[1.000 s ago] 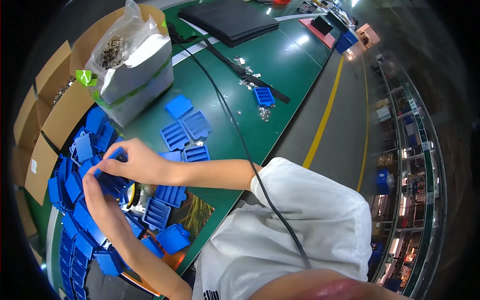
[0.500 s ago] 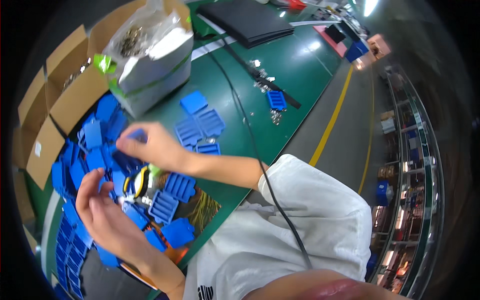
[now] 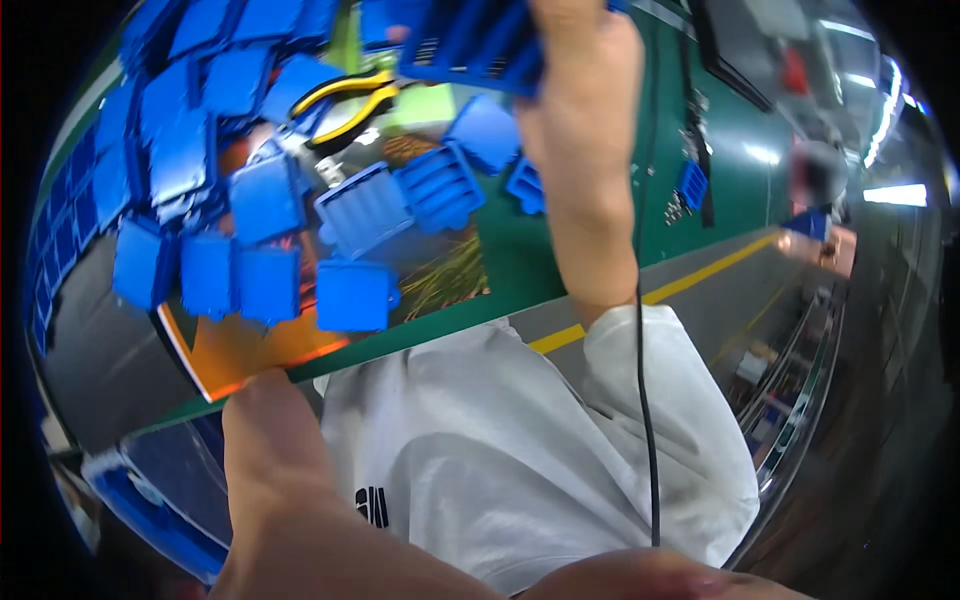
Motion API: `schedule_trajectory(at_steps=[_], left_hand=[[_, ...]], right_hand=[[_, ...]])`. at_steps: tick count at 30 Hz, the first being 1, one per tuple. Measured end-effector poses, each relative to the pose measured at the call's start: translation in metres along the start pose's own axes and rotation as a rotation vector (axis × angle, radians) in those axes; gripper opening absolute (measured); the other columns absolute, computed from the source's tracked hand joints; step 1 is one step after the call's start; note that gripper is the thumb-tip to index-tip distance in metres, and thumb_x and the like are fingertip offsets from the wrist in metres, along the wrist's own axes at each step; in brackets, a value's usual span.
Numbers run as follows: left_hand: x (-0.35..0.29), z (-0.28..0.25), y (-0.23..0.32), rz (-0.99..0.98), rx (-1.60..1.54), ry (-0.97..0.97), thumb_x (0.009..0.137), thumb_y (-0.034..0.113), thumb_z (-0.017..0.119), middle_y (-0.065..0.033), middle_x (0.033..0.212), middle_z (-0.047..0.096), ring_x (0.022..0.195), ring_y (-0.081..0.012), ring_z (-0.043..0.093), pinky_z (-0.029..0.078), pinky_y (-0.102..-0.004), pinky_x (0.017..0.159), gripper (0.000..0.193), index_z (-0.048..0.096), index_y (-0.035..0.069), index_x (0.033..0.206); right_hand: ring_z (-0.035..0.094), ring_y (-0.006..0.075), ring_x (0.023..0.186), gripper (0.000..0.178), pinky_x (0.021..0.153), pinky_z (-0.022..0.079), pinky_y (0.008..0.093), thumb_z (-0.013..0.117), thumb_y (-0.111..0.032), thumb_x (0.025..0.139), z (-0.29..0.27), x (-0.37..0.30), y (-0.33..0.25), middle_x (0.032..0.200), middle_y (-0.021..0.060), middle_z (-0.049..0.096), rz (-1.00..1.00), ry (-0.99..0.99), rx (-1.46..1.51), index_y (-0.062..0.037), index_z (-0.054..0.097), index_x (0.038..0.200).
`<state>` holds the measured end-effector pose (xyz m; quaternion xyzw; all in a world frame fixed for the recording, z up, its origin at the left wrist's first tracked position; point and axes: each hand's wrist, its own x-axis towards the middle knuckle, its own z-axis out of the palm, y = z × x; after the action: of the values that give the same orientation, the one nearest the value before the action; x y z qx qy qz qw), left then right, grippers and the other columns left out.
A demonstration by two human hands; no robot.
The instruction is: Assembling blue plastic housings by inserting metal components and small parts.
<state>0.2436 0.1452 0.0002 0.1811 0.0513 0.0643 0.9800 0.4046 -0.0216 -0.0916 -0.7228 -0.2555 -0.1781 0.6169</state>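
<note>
My right hand (image 3: 585,75) is raised at the top of the view, its fingers closed round the edge of a blue compartment tray (image 3: 475,45). The tray is tilted and partly cut off by the upper edge. Of my left arm, only a bent bare part (image 3: 275,440) shows by the table's front edge; the hand itself is out of sight. Below the held tray lie ribbed blue trays (image 3: 440,188), one of them lighter (image 3: 365,210), and a flat blue piece (image 3: 485,133). Yellow-and-black pliers (image 3: 345,105) rest among the blue parts.
Several blue cases (image 3: 180,155) crowd the left of the green table (image 3: 520,245). A printed orange sheet (image 3: 250,345) lies under some. A black cable (image 3: 642,400) hangs past my right arm. Another small blue tray (image 3: 692,185) sits far right beside small metal bits.
The view has swung, so the table contents sit differently. My right hand has come up with a blue tray. My left hand has left the pile and gone out of view.
</note>
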Motion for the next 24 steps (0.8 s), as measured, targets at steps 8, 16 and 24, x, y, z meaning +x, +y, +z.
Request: schedule_trajectory(at_steps=[8, 16, 24], left_hand=[[0.001, -0.02, 0.027, -0.148, -0.162, -0.469, 0.094, 0.02, 0.035, 0.0041, 0.084, 0.064, 0.075, -0.0095, 0.058, 0.038, -0.0231, 0.078, 0.03, 0.062, 0.014, 0.083], [0.025, 0.005, 0.008, -0.334, -0.196, -0.875, 0.097, 0.021, 0.028, 0.0024, 0.093, 0.067, 0.087, -0.0086, 0.062, 0.038, -0.021, 0.089, 0.038, 0.064, 0.015, 0.088], [0.022, 0.009, 0.005, -0.175, -0.231, -0.538, 0.096, 0.018, 0.028, -0.002, 0.095, 0.068, 0.089, -0.0109, 0.062, 0.039, -0.0239, 0.089, 0.038, 0.066, 0.013, 0.09]], right_hand=[[0.056, 0.0061, 0.077, 0.042, 0.072, 0.047, 0.0224, 0.068, -0.038, 0.083, 0.001, -0.016, 0.018, 0.088, 0.0013, 0.061, 0.417, 0.163, 0.351, -0.0006, 0.061, 0.101], [0.048, 0.0045, 0.083, 0.04, 0.077, 0.04, 0.0197, 0.066, -0.038, 0.084, 0.0, -0.014, -0.007, 0.088, -0.0023, 0.059, 0.511, 0.019, 0.157, -0.0011, 0.064, 0.098], [0.051, 0.006, 0.073, 0.034, 0.067, 0.041, 0.0206, 0.059, -0.034, 0.089, 0.005, -0.004, -0.009, 0.081, -0.0008, 0.059, 0.451, 0.038, 0.112, -0.0009, 0.062, 0.097]])
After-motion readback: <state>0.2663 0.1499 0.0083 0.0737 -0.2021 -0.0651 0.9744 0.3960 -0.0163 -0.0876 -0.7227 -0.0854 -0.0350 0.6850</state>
